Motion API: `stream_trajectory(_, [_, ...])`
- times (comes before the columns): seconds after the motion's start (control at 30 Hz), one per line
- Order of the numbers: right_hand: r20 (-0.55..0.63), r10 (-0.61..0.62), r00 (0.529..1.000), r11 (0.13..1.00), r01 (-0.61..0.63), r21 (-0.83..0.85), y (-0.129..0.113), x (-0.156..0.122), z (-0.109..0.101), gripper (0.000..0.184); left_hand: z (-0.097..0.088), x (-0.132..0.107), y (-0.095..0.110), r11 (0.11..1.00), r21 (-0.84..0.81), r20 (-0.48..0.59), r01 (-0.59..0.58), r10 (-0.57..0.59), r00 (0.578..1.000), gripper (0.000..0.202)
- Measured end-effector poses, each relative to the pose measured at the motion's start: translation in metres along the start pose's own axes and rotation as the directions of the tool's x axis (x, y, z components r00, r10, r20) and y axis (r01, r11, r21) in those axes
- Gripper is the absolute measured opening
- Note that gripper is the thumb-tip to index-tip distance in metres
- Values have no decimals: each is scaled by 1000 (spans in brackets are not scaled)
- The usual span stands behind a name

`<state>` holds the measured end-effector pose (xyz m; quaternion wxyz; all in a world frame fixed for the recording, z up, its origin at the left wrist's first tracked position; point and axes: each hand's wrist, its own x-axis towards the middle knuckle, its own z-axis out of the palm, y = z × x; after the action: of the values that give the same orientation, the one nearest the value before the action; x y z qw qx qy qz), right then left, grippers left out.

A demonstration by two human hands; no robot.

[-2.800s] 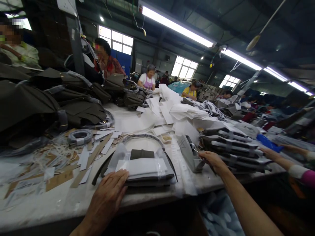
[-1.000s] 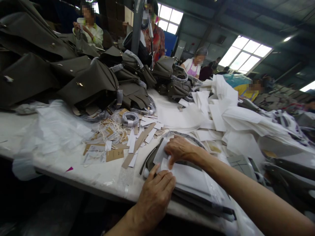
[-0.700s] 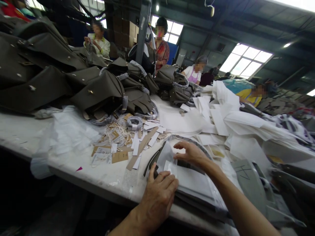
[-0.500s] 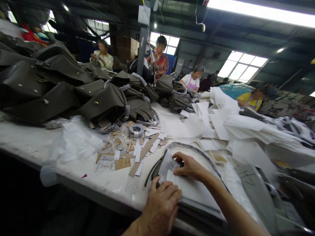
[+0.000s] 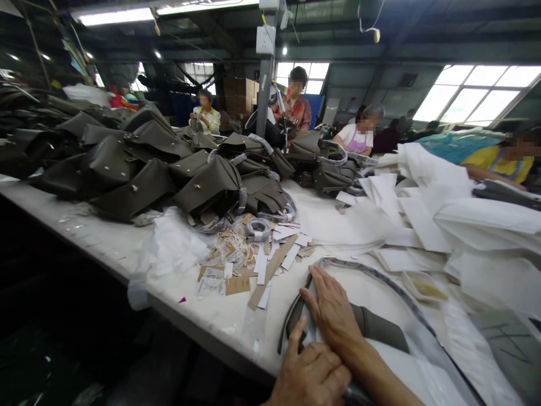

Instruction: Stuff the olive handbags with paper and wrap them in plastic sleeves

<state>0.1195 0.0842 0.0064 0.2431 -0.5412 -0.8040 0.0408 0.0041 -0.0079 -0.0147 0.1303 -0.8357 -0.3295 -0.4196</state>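
Observation:
A dark olive-grey handbag [image 5: 378, 327] lies flat on the table in front of me, with white sheet material over part of it. Its long strap [image 5: 380, 280], wrapped in clear plastic, arcs around the far side. My right hand [image 5: 336, 313] rests flat on the bag's left end, fingers stretched out. Closer to me, my left hand [image 5: 313, 369] grips the near edge of the bag, index finger extended along it and the other fingers curled. The left thumb is hidden.
Beyond my hands lie cardboard tags and paper strips [image 5: 270, 265], a coiled wrapped strap [image 5: 257, 228] and white plastic bags [image 5: 173, 242]. Dark handbags [image 5: 207, 186] are heaped at the back left. White sheets [image 5: 490, 225] and a small tray [image 5: 422, 286] are on the right. Several people work behind.
My right hand has gone from pinching at the white sheet to lying flat on the bag's end. The left index finger has straightened. The view has turned left.

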Motion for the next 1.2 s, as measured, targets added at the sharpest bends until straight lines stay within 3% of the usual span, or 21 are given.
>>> stream_trajectory(0.1, [40,-36,999,992,40,-119,2,-3,7,51,-6,0,-1,996,-87,46,-15,19,999,17])
stream_trajectory(0.2, [36,-50,998,984,56,-171,3,-3,7,53,-27,4,-10,978,-206,14,11,-9,1000,14])
stream_trajectory(0.27, [51,-46,998,981,54,-184,2,-2,6,54,-48,2,-26,965,-235,22,112,-110,994,16])
stream_trajectory(0.33, [74,-30,997,982,44,-186,1,-1,5,54,-70,-5,-53,952,-143,92,269,-258,962,21])
stream_trajectory(0.4, [97,-10,995,982,28,-187,-2,0,3,54,-89,-16,-86,917,99,139,386,-397,907,20])
stream_trajectory(0.43, [106,1,994,982,19,-188,-3,0,2,54,-97,-21,-103,870,264,195,417,-472,860,20])
stream_trajectory(0.47, [114,12,993,982,10,-188,-5,0,1,54,-103,-25,-118,821,403,285,404,-532,798,21])
stream_trajectory(0.5, [121,22,992,982,1,-188,-6,1,-1,54,-108,-28,-131,802,450,324,392,-556,766,23])
stream_trajectory(0.57, [126,35,991,982,-11,-186,-8,1,-3,52,-114,-30,-147,798,486,411,356,-568,713,29])
stream_trajectory(0.67, [106,32,994,983,-13,-180,-8,1,-3,50,-118,-22,-155,826,455,525,333,-551,649,33])
stream_trajectory(0.8, [65,26,998,987,-15,-159,-6,0,0,48,-121,-3,-163,811,451,609,374,-586,535,22])
stream_trajectory(0.9, [31,34,999,990,-30,-137,-6,0,1,46,-129,9,-179,742,490,575,458,-670,470,10])
stream_trajectory(1.0, [32,45,998,991,-40,-131,-8,1,-1,46,-140,15,-199,604,566,439,560,-797,416,16])
stream_trajectory(1.1, [54,53,997,989,-44,-142,-9,2,-4,46,-143,15,-216,469,605,354,644,-882,310,26])
stream_trajectory(1.2, [63,58,996,988,-48,-147,-10,2,-5,46,-135,13,-227,377,589,352,715,-916,193,31])
